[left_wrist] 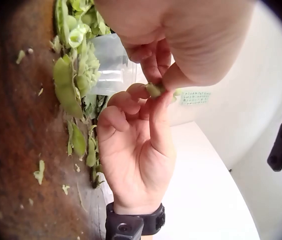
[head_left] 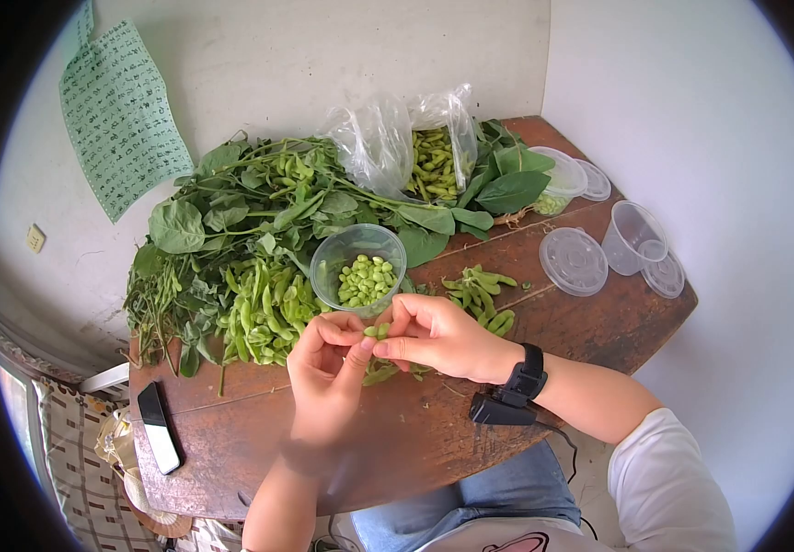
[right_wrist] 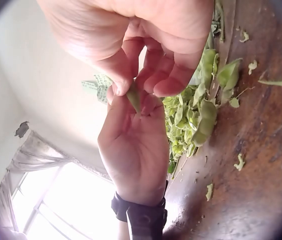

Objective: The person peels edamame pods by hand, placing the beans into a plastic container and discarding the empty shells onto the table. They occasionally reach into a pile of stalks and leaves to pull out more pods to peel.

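Pinching pod (head_left: pixel 377 331) | left hand (head_left: pixel 327 364), right hand (head_left: pixel 449 341) | green sheet (head_left: pixel 124 120): illegible writing

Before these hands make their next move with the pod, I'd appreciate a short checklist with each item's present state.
1. Pod gripped: ok, pinched by the left hand and the right hand.
2. Bowl upright and uncovered: ok.
3. Room left in the bowl: ok, the shelled beans sit below its rim.
4. Pod fully emptied: cannot tell, fingers hide part of it.
5. Table free of scraps: not ok, small bits lie on the wood.
6. Phone away from the hands: ok, off by the table's left edge.
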